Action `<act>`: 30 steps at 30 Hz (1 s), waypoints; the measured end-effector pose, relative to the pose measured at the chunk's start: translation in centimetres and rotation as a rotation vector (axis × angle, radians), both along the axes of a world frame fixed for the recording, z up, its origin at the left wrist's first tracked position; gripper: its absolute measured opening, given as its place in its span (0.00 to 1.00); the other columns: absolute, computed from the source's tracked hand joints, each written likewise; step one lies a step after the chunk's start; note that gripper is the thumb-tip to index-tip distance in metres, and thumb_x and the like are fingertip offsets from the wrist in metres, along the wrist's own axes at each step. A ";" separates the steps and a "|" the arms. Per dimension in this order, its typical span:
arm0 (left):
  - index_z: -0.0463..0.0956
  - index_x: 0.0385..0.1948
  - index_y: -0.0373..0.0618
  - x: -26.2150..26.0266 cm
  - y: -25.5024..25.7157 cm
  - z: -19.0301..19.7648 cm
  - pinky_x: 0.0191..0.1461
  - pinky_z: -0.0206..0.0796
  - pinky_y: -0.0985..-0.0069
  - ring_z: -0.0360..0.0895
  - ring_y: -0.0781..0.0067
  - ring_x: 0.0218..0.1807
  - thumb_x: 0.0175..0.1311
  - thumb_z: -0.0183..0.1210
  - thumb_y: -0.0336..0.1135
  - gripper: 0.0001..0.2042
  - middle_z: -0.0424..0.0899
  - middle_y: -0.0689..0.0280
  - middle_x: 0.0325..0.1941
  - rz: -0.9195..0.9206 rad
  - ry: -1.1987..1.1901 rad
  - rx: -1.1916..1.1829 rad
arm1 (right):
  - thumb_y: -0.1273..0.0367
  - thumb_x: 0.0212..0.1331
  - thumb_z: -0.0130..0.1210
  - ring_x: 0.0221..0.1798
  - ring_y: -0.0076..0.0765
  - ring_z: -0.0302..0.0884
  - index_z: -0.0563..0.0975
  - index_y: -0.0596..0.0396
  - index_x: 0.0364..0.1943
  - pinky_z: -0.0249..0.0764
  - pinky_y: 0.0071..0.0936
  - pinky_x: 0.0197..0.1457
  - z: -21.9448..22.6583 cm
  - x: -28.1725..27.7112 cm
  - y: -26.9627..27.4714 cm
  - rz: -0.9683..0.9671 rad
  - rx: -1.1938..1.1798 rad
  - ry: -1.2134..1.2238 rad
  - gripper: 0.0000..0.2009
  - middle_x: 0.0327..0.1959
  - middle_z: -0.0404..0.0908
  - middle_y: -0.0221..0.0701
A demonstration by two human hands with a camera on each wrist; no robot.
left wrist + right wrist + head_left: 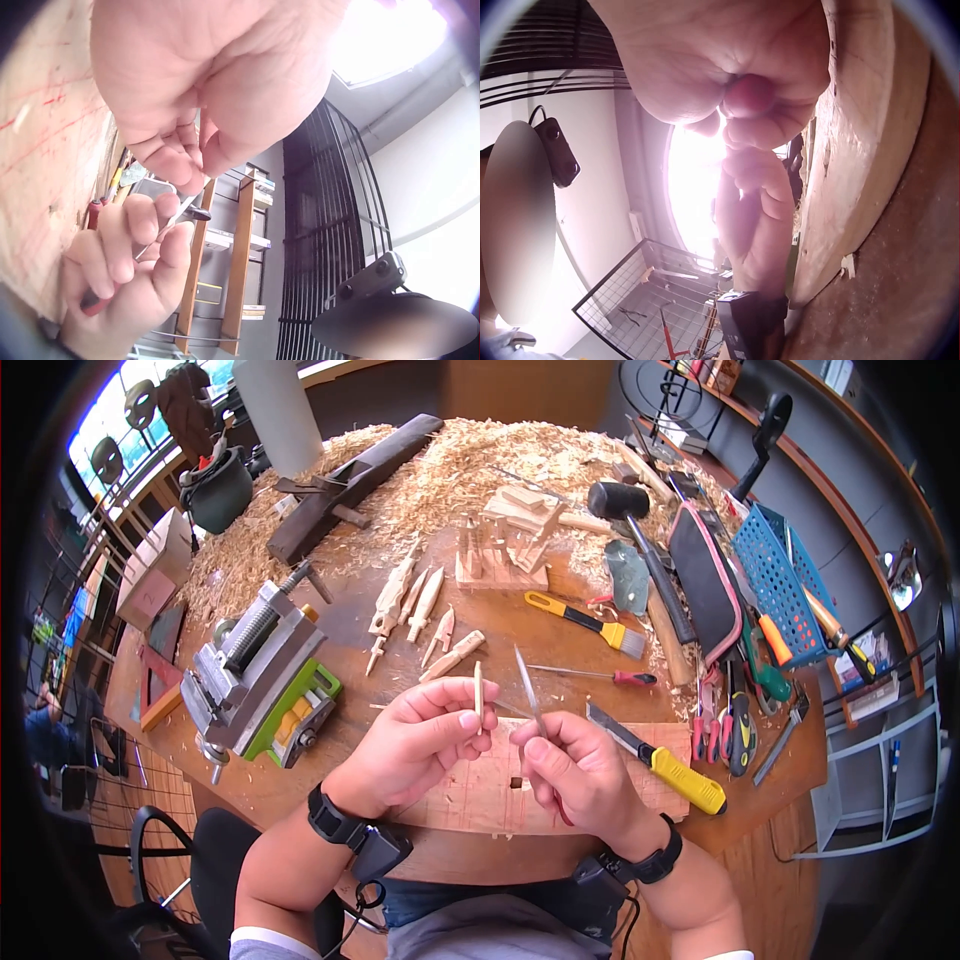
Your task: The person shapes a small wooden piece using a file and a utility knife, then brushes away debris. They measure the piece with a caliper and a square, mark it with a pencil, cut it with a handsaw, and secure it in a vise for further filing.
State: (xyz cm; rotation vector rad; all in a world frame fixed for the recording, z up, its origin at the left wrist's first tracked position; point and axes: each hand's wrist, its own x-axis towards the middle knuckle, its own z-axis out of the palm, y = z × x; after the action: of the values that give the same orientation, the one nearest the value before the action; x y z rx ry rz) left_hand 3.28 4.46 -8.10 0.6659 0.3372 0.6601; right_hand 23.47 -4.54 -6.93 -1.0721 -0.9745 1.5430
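Note:
In the head view the left hand [425, 745] pinches a small pale wooden piece [478, 698] upright between thumb and fingers. Close beside it, the right hand [580, 770] grips a slim metal tool [528, 682], its blade pointing up and its red handle end [563, 812] showing below the palm. Both hands are above a wooden board [470, 800] with red lines and a small square hole. The left wrist view shows the right hand [131, 262] curled round the tool, facing the left fingertips. In the right wrist view, the red handle end [751, 95] shows in the palm.
Beyond the board lie carved wooden pieces [392, 600], a yellow brush [585, 622] and a red-handled screwdriver [632, 678]. A yellow cutter [688, 780] lies on the board's right side. A vise [262, 665] stands left; a mallet [618, 500], pliers and a blue basket [780, 585] are right.

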 end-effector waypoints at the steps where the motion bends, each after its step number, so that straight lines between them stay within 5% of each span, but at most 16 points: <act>1: 0.75 0.54 0.39 0.0 0.0 0.0 0.48 0.72 0.77 0.80 0.75 0.44 0.72 0.54 0.25 0.12 0.83 0.64 0.45 -0.013 0.007 -0.003 | 0.66 0.71 0.53 0.22 0.11 0.67 0.76 0.61 0.48 0.64 0.12 0.22 -0.2 0.0 0.1 -0.016 0.027 0.042 0.12 0.29 0.76 0.23; 11: 0.77 0.48 0.40 0.0 -0.6 1.2 0.37 0.71 0.84 0.78 0.82 0.33 0.67 0.62 0.28 0.10 0.84 0.68 0.37 -0.236 0.355 0.175 | 0.67 0.69 0.56 0.21 0.11 0.66 0.74 0.58 0.46 0.63 0.13 0.21 0.5 0.5 0.2 -0.012 0.015 0.107 0.10 0.27 0.74 0.21; 19: 0.76 0.44 0.38 0.3 -0.7 1.1 0.40 0.74 0.83 0.80 0.79 0.37 0.62 0.64 0.23 0.10 0.83 0.64 0.38 0.048 0.245 0.189 | 0.67 0.71 0.53 0.20 0.11 0.66 0.72 0.55 0.41 0.64 0.13 0.19 0.4 0.3 0.5 -0.196 0.079 0.212 0.06 0.28 0.76 0.24; 30: 0.76 0.43 0.38 0.4 -1.2 1.6 0.40 0.71 0.88 0.78 0.87 0.39 0.65 0.63 0.23 0.08 0.82 0.71 0.38 0.024 0.366 0.354 | 0.69 0.70 0.55 0.21 0.10 0.67 0.72 0.55 0.42 0.64 0.11 0.18 -0.1 0.1 0.5 -0.178 0.094 0.191 0.06 0.30 0.78 0.25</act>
State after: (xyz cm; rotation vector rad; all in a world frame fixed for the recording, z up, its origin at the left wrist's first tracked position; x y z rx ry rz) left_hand 3.68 3.22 -6.52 1.1274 0.5750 0.6254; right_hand 23.57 -4.06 -6.99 -0.9021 -0.7907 1.4117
